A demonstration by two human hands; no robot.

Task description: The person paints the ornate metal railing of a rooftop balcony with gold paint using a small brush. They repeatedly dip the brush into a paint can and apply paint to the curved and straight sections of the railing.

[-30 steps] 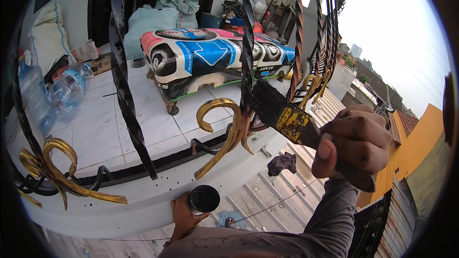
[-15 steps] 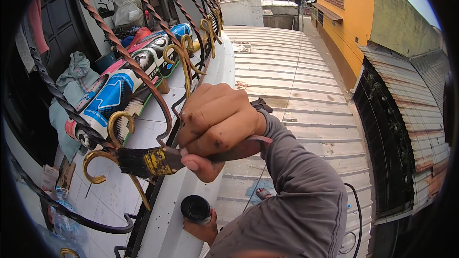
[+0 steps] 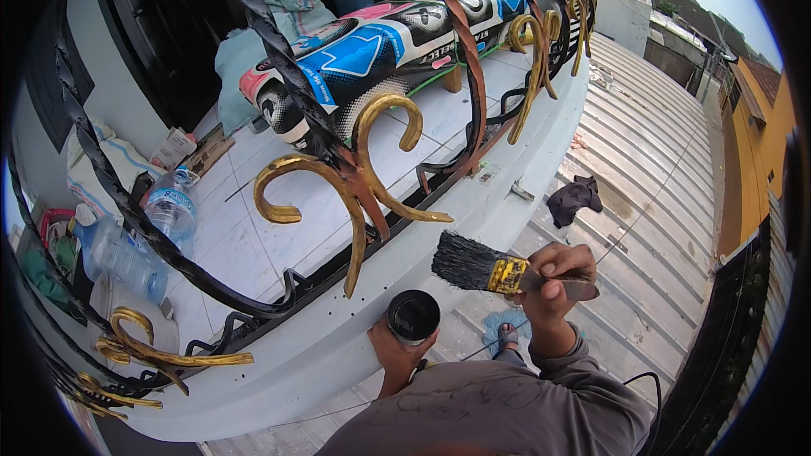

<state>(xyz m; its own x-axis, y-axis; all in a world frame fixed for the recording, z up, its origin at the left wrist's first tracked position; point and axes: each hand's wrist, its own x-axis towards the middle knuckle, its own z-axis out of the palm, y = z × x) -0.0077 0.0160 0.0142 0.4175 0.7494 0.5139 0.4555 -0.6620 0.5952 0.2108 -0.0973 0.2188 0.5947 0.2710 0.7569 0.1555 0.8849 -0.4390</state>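
My right hand grips the handle of a paintbrush with black-coated bristles and a yellow ferrule. The bristles point left, apart from the railing and a little above the white ledge. Lower down, my left hand is wrapped round a small can of black paint, held upright beside the ledge. In front of me stands a wrought-iron railing with twisted bars. One nearby bar is black down to a reddish-brown lower end, while another bar is reddish-brown. Gold scrolls curl out from the bars.
The white ledge curves along the railing's foot. Behind the bars are a tiled floor, a colourful printed bundle and large plastic bottles. A dark cloth lies on the ribbed metal roof to the right.
My right hand has drawn the brush away from the railing, down and to the right. My left hand still holds the can. The view has swung left, showing more railing and floor.
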